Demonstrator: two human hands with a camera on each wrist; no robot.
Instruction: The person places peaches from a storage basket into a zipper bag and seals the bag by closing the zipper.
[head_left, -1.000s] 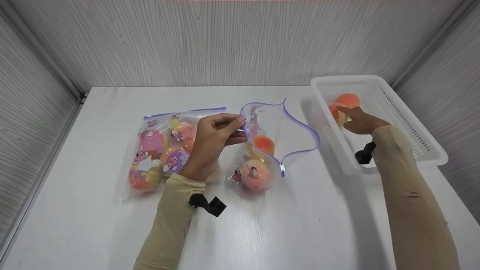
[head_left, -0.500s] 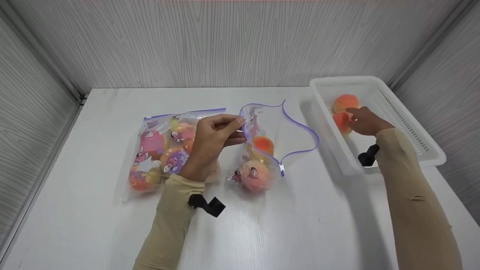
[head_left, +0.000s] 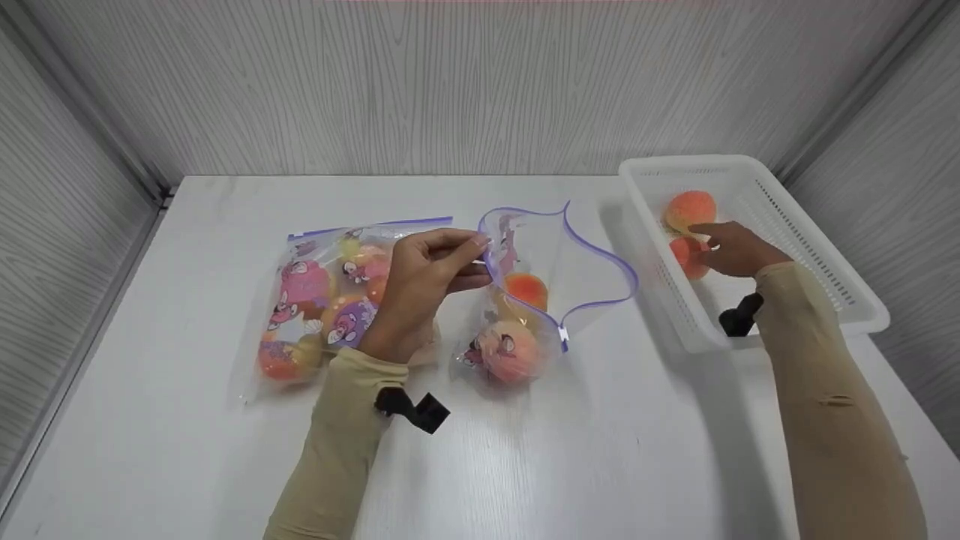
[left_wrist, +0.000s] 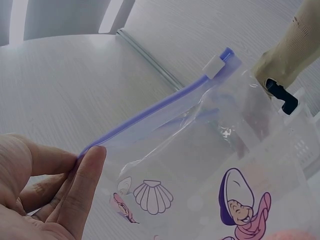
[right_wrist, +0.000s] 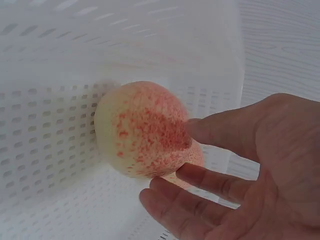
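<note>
My left hand pinches the purple-edged rim of a clear zip bag, whose mouth gapes wide. Cartoon and shell prints show on that bag in the left wrist view, with a white slider at the far end of its zip. Two peach-like fruits lie in the bag's lower part, the pinkish one nearer me. Inside the white basket, my right hand has thumb and fingers about a red-and-yellow peach. A second peach lies just behind it, partly hidden in the right wrist view.
A filled zip bag with several fruits lies flat at left, partly behind my left hand. The perforated white basket stands at the table's right. Grey wood-grain walls border the back and sides of the white table.
My right hand has shifted slightly right and towards me, and the nearer peach has moved the same way, apart from the other. My left hand keeps its pinch on the bag's rim.
</note>
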